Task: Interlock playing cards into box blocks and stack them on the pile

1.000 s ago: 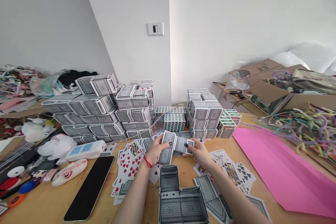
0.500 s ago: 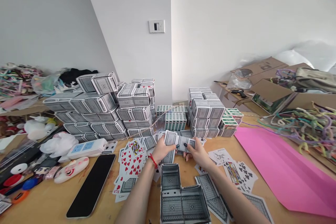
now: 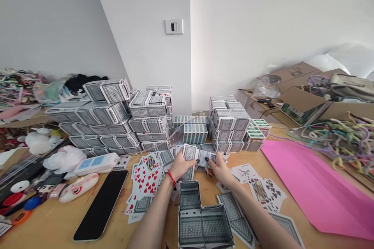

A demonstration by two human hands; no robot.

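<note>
In my left hand (image 3: 181, 166), with a red cord at the wrist, is a grey-backed playing card (image 3: 189, 152), back side showing. My right hand (image 3: 218, 167) is closed just to the right, its dark-nailed thumb and fingers on another grey-backed card (image 3: 213, 158); part of that card is hidden. More cards lie behind and beneath both hands. Between my forearms stands an open L-shaped box built of folded cards (image 3: 190, 225). Face-up heart cards (image 3: 148, 181) spread left of my left wrist, and face-up black cards (image 3: 260, 191) lie right of my right forearm.
Tall stacks of card-built blocks (image 3: 102, 114) stand at the back left, another stack (image 3: 230, 124) at the back right. Green card packs (image 3: 195, 134) sit between them. A phone (image 3: 102, 204), power strip (image 3: 97, 163) and pink sheet (image 3: 318, 190) lie on the table.
Both hands keep nearly the same place and grip on the cards. The right fingers have shifted slightly; the view has tilted a little.
</note>
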